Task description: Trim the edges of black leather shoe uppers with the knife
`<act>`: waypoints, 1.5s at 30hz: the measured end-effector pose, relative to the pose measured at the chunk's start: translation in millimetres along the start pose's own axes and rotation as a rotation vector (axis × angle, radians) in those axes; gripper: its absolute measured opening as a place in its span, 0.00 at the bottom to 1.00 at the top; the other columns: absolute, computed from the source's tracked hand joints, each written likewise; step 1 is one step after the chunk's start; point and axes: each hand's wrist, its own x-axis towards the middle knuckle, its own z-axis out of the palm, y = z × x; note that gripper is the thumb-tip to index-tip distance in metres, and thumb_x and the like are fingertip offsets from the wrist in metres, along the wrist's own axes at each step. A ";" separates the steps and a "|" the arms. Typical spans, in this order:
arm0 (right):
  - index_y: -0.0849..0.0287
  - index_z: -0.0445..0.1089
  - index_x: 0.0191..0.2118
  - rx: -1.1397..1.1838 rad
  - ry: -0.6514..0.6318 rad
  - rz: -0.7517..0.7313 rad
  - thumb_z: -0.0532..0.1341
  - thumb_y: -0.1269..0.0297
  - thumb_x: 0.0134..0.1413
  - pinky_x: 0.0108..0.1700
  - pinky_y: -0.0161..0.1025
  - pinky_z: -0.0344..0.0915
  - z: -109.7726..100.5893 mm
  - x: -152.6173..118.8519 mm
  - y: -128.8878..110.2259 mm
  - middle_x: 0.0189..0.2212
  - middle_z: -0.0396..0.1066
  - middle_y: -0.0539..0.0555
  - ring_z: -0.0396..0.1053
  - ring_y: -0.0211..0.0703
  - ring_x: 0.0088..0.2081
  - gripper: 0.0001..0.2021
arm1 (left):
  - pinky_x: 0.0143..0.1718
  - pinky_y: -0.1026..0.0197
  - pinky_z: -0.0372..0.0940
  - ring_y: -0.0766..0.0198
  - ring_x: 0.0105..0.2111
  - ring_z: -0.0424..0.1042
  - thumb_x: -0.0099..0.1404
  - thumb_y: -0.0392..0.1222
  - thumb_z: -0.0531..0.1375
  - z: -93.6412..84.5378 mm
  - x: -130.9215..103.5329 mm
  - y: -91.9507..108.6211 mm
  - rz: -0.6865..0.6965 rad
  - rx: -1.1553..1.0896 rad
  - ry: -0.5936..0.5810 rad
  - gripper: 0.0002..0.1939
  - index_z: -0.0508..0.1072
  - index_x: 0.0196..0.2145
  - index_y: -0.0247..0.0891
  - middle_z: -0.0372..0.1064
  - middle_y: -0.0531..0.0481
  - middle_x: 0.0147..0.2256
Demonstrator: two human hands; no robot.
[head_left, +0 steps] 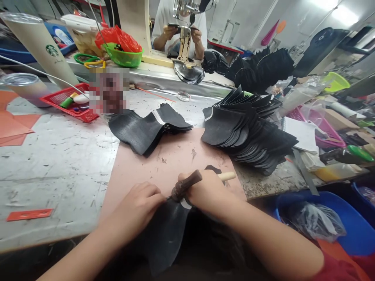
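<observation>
Leather piece [166, 230] hangs over the counter [58, 164] edge just below the pink mat [164, 164], my left hand [134, 207] pinching it with closed fingers, my right hand [208, 191] gripping a wooden-handled tool [187, 183], two black stacks [249, 132] beyond the mat, which I judge await work.

One head-worn camera looks forward and down, close over the workbench [58, 156].

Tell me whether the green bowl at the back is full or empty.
Full. The green bowl holds a crumpled red plastic bag that bulges above its rim; what lies under the bag cannot be seen.
</observation>
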 end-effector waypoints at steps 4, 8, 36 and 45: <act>0.55 0.68 0.29 0.008 0.072 -0.024 0.51 0.71 0.49 0.24 0.34 0.45 0.6 2.1 -6.6 0.21 0.69 0.48 0.64 0.36 0.25 0.09 | 0.33 0.62 0.57 0.64 0.31 0.61 0.64 0.33 0.46 -3.6 -3.4 -2.9 0.006 0.001 -0.015 0.15 0.71 0.35 0.42 0.63 0.51 0.29; 0.56 0.67 0.29 -0.053 0.029 -0.019 0.52 0.72 0.47 0.23 0.35 0.45 2.6 4.1 -10.4 0.21 0.69 0.49 0.65 0.37 0.23 0.08 | 0.32 0.61 0.58 0.64 0.30 0.62 0.64 0.34 0.45 -7.2 -6.9 -6.0 0.021 -0.016 -0.019 0.15 0.71 0.33 0.40 0.64 0.50 0.29; 0.56 0.67 0.30 -0.024 0.031 -0.146 0.52 0.71 0.47 0.21 0.35 0.45 14.6 21.4 -42.2 0.20 0.68 0.48 0.64 0.38 0.22 0.07 | 0.33 0.63 0.58 0.65 0.31 0.63 0.61 0.28 0.46 -23.8 -34.8 -26.5 0.025 -0.042 -0.054 0.16 0.70 0.34 0.40 0.65 0.51 0.30; 0.56 0.66 0.30 -0.038 0.003 -0.212 0.52 0.70 0.48 0.22 0.35 0.45 12.5 26.3 -55.2 0.22 0.69 0.49 0.65 0.37 0.24 0.06 | 0.35 0.65 0.58 0.66 0.32 0.63 0.59 0.25 0.46 -27.3 -43.6 -31.9 0.058 -0.034 -0.011 0.18 0.70 0.35 0.40 0.65 0.51 0.31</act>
